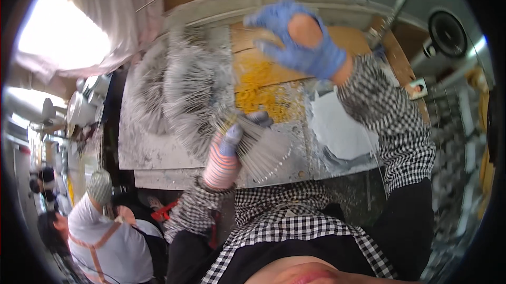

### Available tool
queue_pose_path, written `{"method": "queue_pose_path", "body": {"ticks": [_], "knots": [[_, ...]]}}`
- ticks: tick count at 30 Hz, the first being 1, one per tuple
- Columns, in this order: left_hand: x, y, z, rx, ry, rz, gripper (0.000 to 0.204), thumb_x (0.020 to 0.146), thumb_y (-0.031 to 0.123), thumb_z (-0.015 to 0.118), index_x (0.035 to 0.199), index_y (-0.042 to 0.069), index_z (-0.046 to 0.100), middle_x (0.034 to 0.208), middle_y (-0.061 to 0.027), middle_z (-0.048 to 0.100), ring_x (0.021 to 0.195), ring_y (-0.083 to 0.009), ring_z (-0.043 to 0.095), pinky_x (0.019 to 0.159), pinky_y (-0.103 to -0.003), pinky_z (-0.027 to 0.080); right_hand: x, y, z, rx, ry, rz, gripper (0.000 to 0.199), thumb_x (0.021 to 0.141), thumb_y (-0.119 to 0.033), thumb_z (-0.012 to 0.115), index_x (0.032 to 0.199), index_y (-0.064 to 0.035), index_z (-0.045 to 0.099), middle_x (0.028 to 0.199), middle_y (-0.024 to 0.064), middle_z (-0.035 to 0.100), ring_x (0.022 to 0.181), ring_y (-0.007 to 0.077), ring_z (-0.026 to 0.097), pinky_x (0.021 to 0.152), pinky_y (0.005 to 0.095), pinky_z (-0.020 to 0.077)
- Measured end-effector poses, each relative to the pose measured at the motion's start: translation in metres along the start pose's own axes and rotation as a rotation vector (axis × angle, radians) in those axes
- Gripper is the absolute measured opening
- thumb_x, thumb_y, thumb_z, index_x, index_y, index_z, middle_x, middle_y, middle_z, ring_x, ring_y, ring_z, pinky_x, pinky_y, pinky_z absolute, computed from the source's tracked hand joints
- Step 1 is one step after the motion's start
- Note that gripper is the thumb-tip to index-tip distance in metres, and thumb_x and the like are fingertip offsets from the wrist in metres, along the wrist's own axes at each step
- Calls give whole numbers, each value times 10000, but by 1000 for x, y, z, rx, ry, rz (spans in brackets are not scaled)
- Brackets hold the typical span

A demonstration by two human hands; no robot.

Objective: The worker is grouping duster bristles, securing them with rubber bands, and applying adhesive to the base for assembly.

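Note:
My left hand (230, 146), in a glove with blue-grey fingers and a pink striped back, is closed round a bundle of thin grey rods (268, 153). The rods fan out toward me and end in pale tips. My right hand (301, 39), in a blue glove with a large hole at its back, is raised over the right part of the table with its fingers apart and nothing in them. Between the hands lies a pile of small yellow rings (263, 97), perhaps rubber bands. Left of it are heaped several bundles of similar grey rods (192, 86).
A white sheet-like patch (340, 123) lies on the table's right side. Cardboard (345, 41) covers the back right. A black round object (447, 33) stands at far right. To my left, another person in a white top (108, 239) works close by.

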State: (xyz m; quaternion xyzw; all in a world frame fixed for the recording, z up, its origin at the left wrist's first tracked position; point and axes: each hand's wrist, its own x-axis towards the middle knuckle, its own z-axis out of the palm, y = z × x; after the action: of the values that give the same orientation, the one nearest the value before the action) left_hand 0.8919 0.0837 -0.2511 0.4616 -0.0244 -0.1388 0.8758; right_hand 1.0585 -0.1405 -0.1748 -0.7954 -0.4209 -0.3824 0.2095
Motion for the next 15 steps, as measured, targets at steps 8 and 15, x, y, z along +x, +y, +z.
{"method": "queue_pose_path", "body": {"ticks": [8,15], "knots": [[68,179,-25,707,143,483,461,981,244,618,1352,2,488,1124,-94,685,1073,-182,647,966,-320,514,160,90,86,-421,-391,221,465,959,-395,587,1358,-157,607,1369,109,642,1240,321,610,1061,474,462],[147,268,-158,836,495,830,266,1001,187,639,1216,32,617,1033,-33,686,916,-137,659,833,-287,534,167,31,81,13,-227,167,327,970,-398,590,1124,-156,747,995,127,756,967,305,716,886,412,546]]}}
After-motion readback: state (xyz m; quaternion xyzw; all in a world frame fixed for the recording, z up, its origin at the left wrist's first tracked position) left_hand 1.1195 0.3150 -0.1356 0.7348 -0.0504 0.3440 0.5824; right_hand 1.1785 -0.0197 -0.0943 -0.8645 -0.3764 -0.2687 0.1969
